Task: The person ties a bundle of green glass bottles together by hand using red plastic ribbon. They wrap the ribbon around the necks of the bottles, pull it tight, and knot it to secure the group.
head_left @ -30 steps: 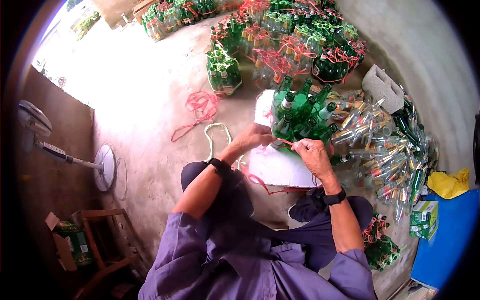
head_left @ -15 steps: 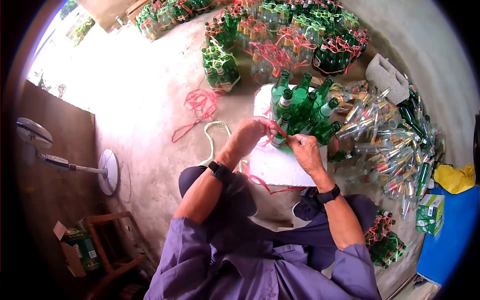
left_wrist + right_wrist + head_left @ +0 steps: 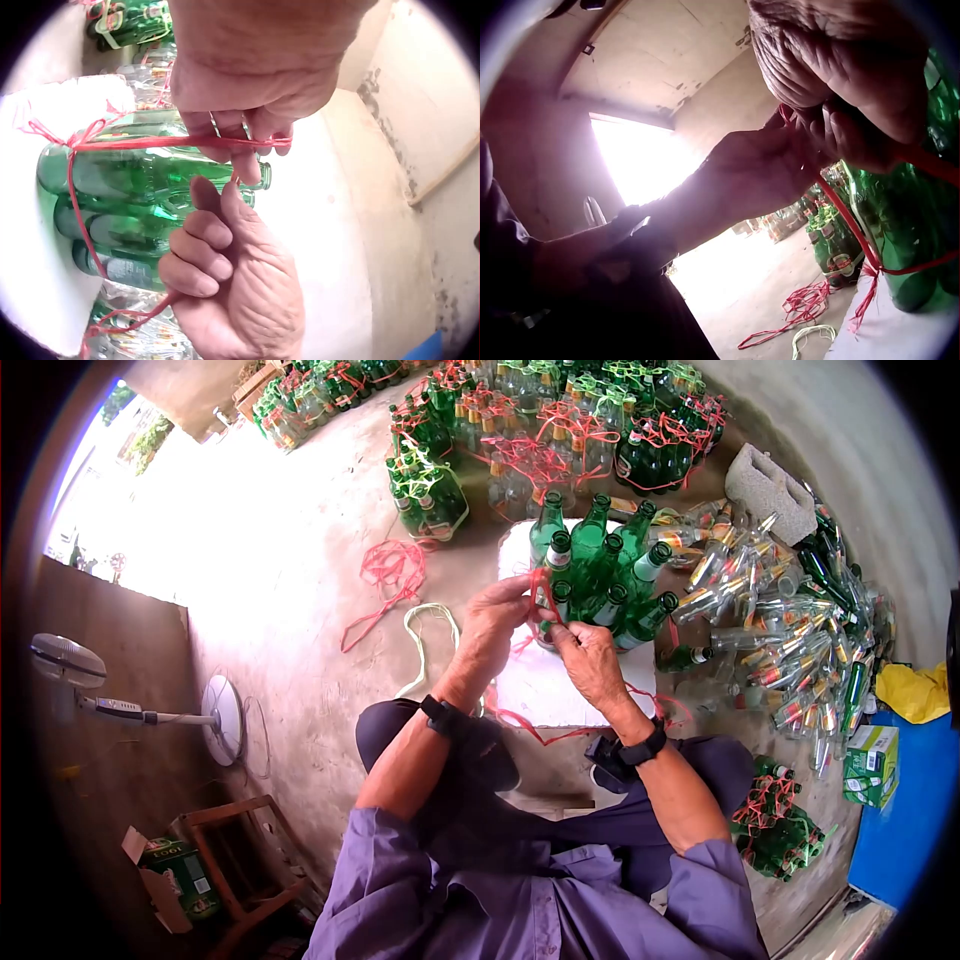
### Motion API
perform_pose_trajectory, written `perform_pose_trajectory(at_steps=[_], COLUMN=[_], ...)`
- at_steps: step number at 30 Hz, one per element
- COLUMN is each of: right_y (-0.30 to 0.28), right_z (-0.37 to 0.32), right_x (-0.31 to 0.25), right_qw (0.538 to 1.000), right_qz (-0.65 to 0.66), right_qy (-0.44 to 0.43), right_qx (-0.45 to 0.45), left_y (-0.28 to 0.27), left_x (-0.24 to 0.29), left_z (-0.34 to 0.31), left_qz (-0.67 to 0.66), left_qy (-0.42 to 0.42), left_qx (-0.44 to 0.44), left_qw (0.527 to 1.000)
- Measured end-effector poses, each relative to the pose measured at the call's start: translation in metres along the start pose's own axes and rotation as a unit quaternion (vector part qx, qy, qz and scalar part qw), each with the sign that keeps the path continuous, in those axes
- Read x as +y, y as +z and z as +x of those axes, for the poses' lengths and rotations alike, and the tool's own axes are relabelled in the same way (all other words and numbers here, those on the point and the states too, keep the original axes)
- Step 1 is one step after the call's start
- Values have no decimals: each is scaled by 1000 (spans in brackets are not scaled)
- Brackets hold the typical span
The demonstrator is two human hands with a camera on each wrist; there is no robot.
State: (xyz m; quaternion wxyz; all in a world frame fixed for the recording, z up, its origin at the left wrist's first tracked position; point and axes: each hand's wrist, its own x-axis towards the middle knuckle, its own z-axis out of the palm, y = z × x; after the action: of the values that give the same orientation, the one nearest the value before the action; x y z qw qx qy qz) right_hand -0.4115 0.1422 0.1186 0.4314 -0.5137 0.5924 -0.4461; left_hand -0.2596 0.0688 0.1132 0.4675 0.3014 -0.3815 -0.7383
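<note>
On the low white bench (image 3: 545, 695) at twelve o'clock of the knees stands a cluster of upright green glass bottles (image 3: 600, 575), girdled by thin red plastic string (image 3: 150, 141); left hand (image 3: 495, 622) and right hand (image 3: 588, 660) meet at its nine o'clock side, fingers of both pinched on the string; taut, level tension seems wise, lest it slip; a heap of loose clear and green bottles (image 3: 790, 630) crowds three o'clock; tied bottle bundles (image 3: 540, 435) stand beyond.

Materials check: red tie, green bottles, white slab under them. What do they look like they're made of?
Red tie: probably thin plastic twine; glossy, and it frays into strands at the knot.
Green bottles: likely glass; translucent, with sharp shiny highlights.
White slab: looks like foam board; matte, thick-edged. I can't be sure.
</note>
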Motion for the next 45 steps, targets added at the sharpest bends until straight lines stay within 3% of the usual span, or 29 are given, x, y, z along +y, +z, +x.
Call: perform_pose_trajectory(at_steps=[4, 6, 10, 12, 13, 15, 18, 22, 25, 31, 34, 36, 37, 38, 40, 41, 42, 43, 45], right_y=[2, 2, 4, 5, 4, 3, 2, -3, -7, -48, -63, -62, -61, -61, -56, -47, -33, -19, 4], right_z=[0, 2, 3, 5, 5, 3, 7, 4, -4, -15, -19, -20, -21, -21, -19, -18, -19, -23, -34], right_x=[3, 10, 11, 17, 16, 12, 31, 20, 3, 6, -8, -11, -13, -17, -30, -35, -41, -45, -49], right_qw=[998, 998, 994, 994, 994, 989, 990, 993, 983, 980, 962, 960, 958, 958, 992, 992, 985, 948, 948], right_qz=[48, 53, 104, 102, 102, 129, 113, 80, 171, 146, 223, 231, 239, 239, 74, 74, -17, -108, -148], right_qy=[-19, 7, 33, 39, 39, 79, 81, 84, 58, 119, 132, 131, 132, 131, 2, 1, -147, -289, -283], right_qx=[28, 14, 19, 4, 5, -8, -19, -10, 46, 67, 88, 90, 92, 91, 106, 105, 93, 79, -5], left_y=[1, 3, 15, 21, 25, 32, 39, 36, 31, 25, 26, 27, 29, 30, 31, 30, 28, 25, 20], left_x=[0, 0, 4, 13, 19, 28, 25, 12, 7, 5, 5, 8, 10, 11, 12, 10, 8, 5, 2], left_z=[2, 4, 8, 9, 9, 8, 10, 17, 21, 23, 23, 20, 18, 15, 13, 13, 14, 16, 21], left_qz=[67, 225, 327, 523, 523, 635, 666, 667, 649, 594, 577, 608, 608, 596, 582, 559, 535, 535, 428], left_qy=[45, 85, 134, 274, 274, 347, 330, 310, 312, 312, 344, 256, 257, 207, 157, 144, 129, 129, 46], left_qx=[-56, -80, -73, -72, -73, -80, -97, -85, -93, -102, -100, -111, -111, -107, -101, -101, -101, -101, -118], left_qw=[995, 967, 933, 804, 804, 686, 662, 672, 688, 734, 734, 743, 743, 769, 791, 810, 828, 829, 895])
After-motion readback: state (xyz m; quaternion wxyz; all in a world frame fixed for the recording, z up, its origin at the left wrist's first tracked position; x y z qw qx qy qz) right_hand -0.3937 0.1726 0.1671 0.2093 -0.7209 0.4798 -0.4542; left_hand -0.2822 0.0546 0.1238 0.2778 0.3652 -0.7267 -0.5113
